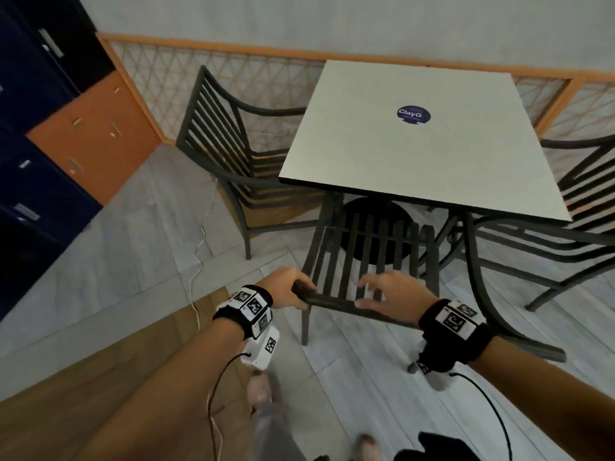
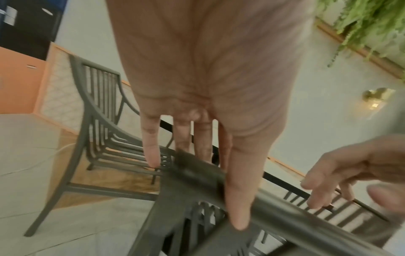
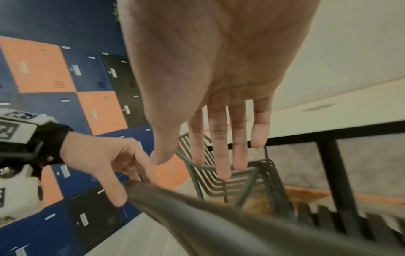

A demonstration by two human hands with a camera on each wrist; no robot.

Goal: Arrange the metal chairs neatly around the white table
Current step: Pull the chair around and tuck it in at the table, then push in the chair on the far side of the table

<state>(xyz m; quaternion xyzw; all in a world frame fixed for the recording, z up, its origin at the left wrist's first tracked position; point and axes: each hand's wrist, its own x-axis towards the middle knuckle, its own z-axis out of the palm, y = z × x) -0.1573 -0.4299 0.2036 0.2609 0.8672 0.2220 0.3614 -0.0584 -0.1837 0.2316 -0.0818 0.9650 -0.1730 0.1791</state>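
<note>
A white square table with a blue round sticker stands ahead. Three dark metal chairs are around it. The near chair has its seat under the table's front edge. My left hand grips the left end of its top rail, thumb in front and fingers behind. My right hand hovers just over the same rail with fingers straight and spread, holding nothing. A second chair sits at the table's left side, angled outward. A third chair is at the right side.
Blue, orange and black lockers line the left wall. A lattice railing with an orange frame runs behind the table. A white cable trails across the floor by the left chair. The table's round black base shows through the slats.
</note>
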